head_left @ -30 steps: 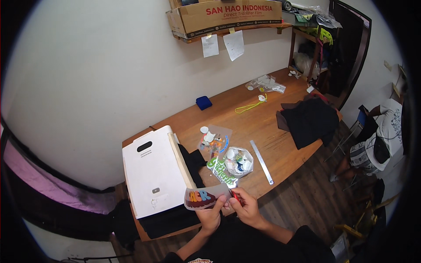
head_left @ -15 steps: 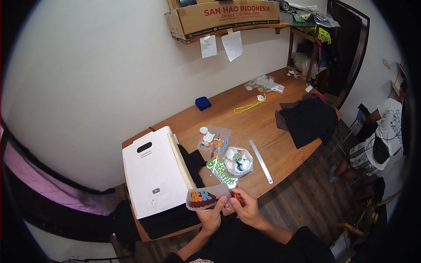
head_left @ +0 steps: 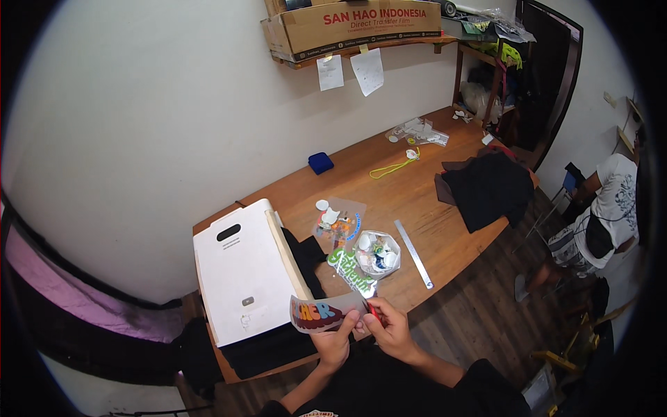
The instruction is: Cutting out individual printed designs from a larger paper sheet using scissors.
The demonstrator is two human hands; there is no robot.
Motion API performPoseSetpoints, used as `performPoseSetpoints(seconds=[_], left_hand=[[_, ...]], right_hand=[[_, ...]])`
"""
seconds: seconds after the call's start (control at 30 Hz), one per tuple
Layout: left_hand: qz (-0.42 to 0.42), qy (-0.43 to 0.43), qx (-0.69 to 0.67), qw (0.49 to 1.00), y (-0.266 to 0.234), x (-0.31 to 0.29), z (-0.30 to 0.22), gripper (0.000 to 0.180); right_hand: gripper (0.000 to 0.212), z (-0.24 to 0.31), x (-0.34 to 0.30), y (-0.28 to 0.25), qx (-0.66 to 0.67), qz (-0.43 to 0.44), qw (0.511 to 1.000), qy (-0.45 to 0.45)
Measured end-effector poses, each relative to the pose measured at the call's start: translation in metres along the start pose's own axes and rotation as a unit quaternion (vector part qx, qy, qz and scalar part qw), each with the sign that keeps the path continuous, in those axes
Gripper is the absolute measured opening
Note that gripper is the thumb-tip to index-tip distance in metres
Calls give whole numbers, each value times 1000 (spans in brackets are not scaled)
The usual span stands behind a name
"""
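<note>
My left hand [head_left: 336, 343] pinches a curved sheet of clear transfer film [head_left: 324, 313] printed with colourful letters on a dark red shape. In my right hand [head_left: 391, 331] are red-handled scissors [head_left: 372, 310], their blades at the film's right end. The two hands almost touch, in front of the table's near edge. Just beyond them lies another film with green lettering [head_left: 351, 272], and beside it a clear bowl [head_left: 378, 255] full of white scraps. Farther back is a film with orange and blue prints [head_left: 339, 221], round white pieces on it.
A white press machine [head_left: 249, 271] stands at the left over black cloth. A steel ruler [head_left: 413, 254] lies right of the bowl. Dark folded garments [head_left: 488, 189], a yellow cord [head_left: 393, 168] and a blue box [head_left: 320, 163] are farther off. Another person [head_left: 606, 212] sits at the right.
The film in my left hand has shifted slightly left, and more of its lettering shows. My hands stay nearly in place. The seated person at the right has moved a little.
</note>
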State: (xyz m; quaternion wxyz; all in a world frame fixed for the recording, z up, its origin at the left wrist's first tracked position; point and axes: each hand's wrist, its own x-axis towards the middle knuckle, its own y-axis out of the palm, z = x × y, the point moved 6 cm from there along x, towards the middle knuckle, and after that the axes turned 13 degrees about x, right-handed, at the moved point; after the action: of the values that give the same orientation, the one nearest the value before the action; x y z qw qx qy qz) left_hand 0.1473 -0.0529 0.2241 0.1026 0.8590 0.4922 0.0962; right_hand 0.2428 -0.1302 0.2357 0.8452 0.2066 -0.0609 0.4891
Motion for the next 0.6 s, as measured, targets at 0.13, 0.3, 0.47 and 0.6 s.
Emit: performPoseSetpoints(seconds=[0.13, 0.3, 0.47, 0.6], left_hand=[[-9, 0, -34, 999, -1, 0, -1, 15], [-9, 9, -23, 1000, -6, 2, 1, 17], [-12, -5, -23, 1000, -7, 4, 1, 16], [-9, -6, -24, 1000, -10, 5, 1, 16]], right_hand=[[23, -5, -1, -1, 6, -15, 1000, 10], [22, -4, 0, 2, -2, -14, 1000, 7], [22, -8, 3, 3, 15, -18, 1000, 15], [21, -10, 4, 5, 28, -20, 999, 24]])
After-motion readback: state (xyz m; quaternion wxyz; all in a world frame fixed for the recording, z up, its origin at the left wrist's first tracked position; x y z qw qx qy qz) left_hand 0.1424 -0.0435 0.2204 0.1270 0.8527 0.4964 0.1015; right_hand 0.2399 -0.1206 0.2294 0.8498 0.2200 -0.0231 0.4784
